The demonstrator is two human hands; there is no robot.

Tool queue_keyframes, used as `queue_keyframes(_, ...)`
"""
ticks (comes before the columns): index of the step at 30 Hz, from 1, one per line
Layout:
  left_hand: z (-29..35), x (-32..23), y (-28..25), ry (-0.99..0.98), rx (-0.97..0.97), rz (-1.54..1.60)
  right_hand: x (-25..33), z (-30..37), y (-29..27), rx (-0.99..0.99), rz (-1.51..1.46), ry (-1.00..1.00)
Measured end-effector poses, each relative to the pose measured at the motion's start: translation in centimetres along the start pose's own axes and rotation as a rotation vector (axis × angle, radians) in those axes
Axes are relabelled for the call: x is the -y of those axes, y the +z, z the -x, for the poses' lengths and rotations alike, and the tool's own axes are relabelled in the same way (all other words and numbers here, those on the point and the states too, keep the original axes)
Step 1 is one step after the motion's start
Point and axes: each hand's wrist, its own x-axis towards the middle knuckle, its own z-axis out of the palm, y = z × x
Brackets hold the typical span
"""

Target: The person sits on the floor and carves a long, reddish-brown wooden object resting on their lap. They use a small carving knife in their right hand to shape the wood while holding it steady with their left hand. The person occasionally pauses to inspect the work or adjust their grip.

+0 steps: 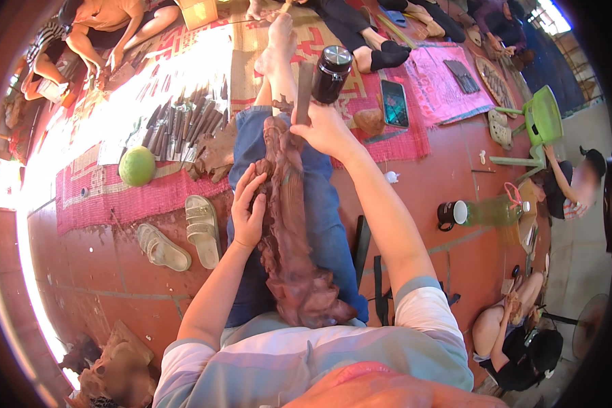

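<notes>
A reddish-brown carved wooden statue [287, 204] lies lengthwise over my jeans-clad legs, its bearded head pointing away from me and its wide, knobbly base near my belly. My left hand [247, 212] grips the statue's left side, fingers curled over the carving below the head. Beside the head, my right hand [325, 130] is closed around a flat, narrow grey-brown strip-shaped tool [304, 88], which points up and away. Its lower end is hidden by my fingers, so its exact kind is unclear. A small carved cross-like piece [283, 104] projects just past the head.
Many carving tools [189, 126] lie on the mat at left, beside a green ball-like object [137, 166]. Sandals [202, 230] rest on the tiles. Ahead stand a dark flask [333, 73] and a phone [394, 104]; at right, a mug [450, 215] and green bottle [486, 211]. Other people sit around.
</notes>
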Motion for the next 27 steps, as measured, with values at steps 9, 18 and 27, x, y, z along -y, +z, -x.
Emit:
queue_keyframes(9, 0.1, -0.1, 0.2, 0.005, 0.011, 0.026, -0.4, -0.7, 0.6, -0.037, 0.071, 0.033)
queue_keyframes(18, -0.2, 0.0, 0.1, 0.021, 0.027, -0.034, -0.5, -1.2, 0.2, -0.145, -0.056, 0.072)
queue_keyframes(27, -0.1, 0.0, 0.0, 0.019, 0.030, -0.032, -1.2, -2.1, 0.4, -0.101, 0.036, 0.103)
